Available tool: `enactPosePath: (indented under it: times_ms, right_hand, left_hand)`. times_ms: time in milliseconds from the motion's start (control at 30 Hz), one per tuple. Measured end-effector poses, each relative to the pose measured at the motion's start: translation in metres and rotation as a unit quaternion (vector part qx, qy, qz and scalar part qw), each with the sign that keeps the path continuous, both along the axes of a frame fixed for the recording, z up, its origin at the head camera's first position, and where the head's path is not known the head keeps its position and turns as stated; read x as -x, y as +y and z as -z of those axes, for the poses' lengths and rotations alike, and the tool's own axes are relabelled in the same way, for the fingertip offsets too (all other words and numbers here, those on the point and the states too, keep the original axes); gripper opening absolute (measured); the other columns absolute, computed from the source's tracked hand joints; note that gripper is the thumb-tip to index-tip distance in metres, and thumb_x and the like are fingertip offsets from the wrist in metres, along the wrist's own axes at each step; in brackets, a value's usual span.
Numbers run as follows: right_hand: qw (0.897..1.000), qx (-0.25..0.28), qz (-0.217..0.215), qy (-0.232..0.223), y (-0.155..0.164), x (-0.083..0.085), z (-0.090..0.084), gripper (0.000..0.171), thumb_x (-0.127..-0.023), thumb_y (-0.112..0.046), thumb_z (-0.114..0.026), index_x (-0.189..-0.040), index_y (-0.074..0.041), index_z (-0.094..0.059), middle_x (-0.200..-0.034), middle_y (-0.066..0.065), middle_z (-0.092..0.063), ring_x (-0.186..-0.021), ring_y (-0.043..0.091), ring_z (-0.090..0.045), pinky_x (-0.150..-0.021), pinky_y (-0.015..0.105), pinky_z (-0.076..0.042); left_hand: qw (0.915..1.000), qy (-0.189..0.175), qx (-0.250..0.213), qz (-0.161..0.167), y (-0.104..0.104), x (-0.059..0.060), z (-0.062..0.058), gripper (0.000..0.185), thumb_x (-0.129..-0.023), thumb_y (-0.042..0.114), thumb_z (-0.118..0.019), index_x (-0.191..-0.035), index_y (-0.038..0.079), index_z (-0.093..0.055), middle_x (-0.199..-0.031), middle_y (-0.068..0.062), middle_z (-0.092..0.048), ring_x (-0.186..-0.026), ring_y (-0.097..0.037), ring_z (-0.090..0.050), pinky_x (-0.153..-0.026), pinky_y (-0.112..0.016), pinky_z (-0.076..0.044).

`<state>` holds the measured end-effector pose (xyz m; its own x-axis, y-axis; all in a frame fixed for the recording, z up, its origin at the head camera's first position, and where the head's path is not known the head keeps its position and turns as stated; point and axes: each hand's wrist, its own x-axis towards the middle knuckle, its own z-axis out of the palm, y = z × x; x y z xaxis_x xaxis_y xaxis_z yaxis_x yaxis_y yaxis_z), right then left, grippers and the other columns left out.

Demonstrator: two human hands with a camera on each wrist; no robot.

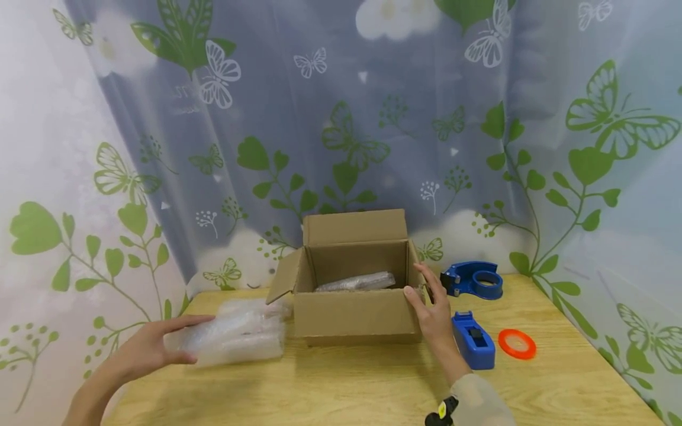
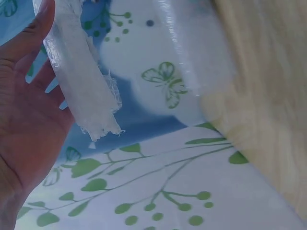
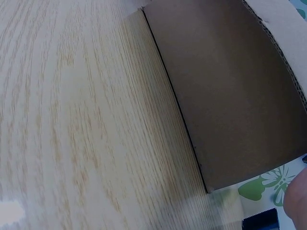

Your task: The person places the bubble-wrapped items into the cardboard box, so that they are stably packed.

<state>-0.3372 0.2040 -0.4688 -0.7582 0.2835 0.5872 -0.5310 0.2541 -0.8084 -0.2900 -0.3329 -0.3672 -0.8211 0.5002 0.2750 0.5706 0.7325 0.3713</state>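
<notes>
My left hand (image 1: 154, 349) holds a bubble-wrapped bundle (image 2: 79, 72) between thumb and fingers, left of the cardboard box. In the left wrist view its ragged plastic end points down, past the palm. More bubble-wrapped bundles (image 1: 256, 343) lie on the table right beside that hand. The open cardboard box (image 1: 357, 313) stands mid-table, its back flap up and its left flap spread outward. Inside it rests another bubble-wrapped item (image 1: 359, 282). My right hand (image 1: 434, 313) grips the box's front right corner, thumb at the front rim and fingers along the right side.
Right of the box are a blue tape dispenser (image 1: 474, 346), a blue handheld tape cutter (image 1: 471, 279) and an orange-red ring (image 1: 517, 344), flat on the wooden table (image 1: 565, 378). A patterned curtain (image 1: 341, 118) hangs behind and around the table.
</notes>
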Motion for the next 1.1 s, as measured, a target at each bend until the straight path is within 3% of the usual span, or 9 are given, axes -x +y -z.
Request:
enactPosePath:
  times_ms: [100, 267, 533, 833, 1100]
  right_hand:
    - [1.000, 0.003, -0.002, 0.003, -0.002, -0.002, -0.003, 0.053, -0.099, -0.009, -0.068, -0.150, -0.010, -0.055, -0.163, 0.014, -0.041, -0.152, 0.036, -0.032, -0.120, 0.071, -0.019]
    - [1.000, 0.009, -0.007, 0.006, -0.007, -0.017, -0.019, 0.051, -0.099, -0.007, -0.067, -0.149, -0.005, -0.055, -0.162, 0.015, -0.041, -0.152, 0.038, -0.032, -0.121, 0.070, -0.016]
    - [1.000, 0.007, -0.011, 0.003, -0.011, -0.030, -0.033, 0.051, -0.098, -0.004, -0.067, -0.147, 0.001, -0.054, -0.161, 0.021, -0.042, -0.150, 0.043, -0.032, -0.118, 0.072, -0.020]
    - [1.000, 0.009, -0.014, 0.004, -0.013, -0.031, -0.033, 0.050, -0.098, -0.004, -0.067, -0.146, 0.001, -0.054, -0.161, 0.024, -0.041, -0.150, 0.044, -0.032, -0.118, 0.072, -0.020]
    - [1.000, 0.007, -0.014, 0.002, -0.011, -0.030, -0.031, 0.050, -0.099, -0.004, -0.066, -0.147, 0.002, -0.053, -0.162, 0.020, -0.040, -0.150, 0.043, -0.031, -0.117, 0.074, -0.021]
  left_hand:
    - [0.9999, 0.006, -0.011, -0.006, 0.005, 0.004, -0.013, 0.066, -0.086, 0.034, -0.085, -0.147, 0.025, -0.061, -0.144, -0.012, -0.064, -0.124, -0.047, -0.061, -0.091, -0.064, -0.054]
    - [0.9993, 0.031, -0.019, -0.011, 0.020, 0.017, -0.028, 0.063, -0.091, 0.032, -0.082, -0.149, 0.023, -0.059, -0.146, -0.008, -0.062, -0.128, -0.042, -0.060, -0.099, -0.062, -0.051]
    - [0.9995, 0.004, -0.021, -0.021, 0.047, 0.033, -0.048, 0.061, -0.095, 0.040, -0.076, -0.152, 0.028, -0.056, -0.152, -0.013, -0.056, -0.134, -0.049, -0.053, -0.100, -0.071, -0.046]
    - [0.9987, 0.028, -0.018, 0.040, 0.087, 0.048, -0.057, 0.063, -0.091, 0.037, -0.080, -0.150, 0.026, -0.058, -0.149, -0.006, -0.060, -0.134, -0.038, -0.056, -0.107, -0.065, -0.045]
    - [0.9986, 0.017, -0.010, 0.050, 0.128, 0.060, -0.058, 0.063, -0.089, 0.036, -0.082, -0.147, 0.025, -0.061, -0.146, -0.007, -0.063, -0.135, -0.037, -0.057, -0.106, -0.063, -0.046]
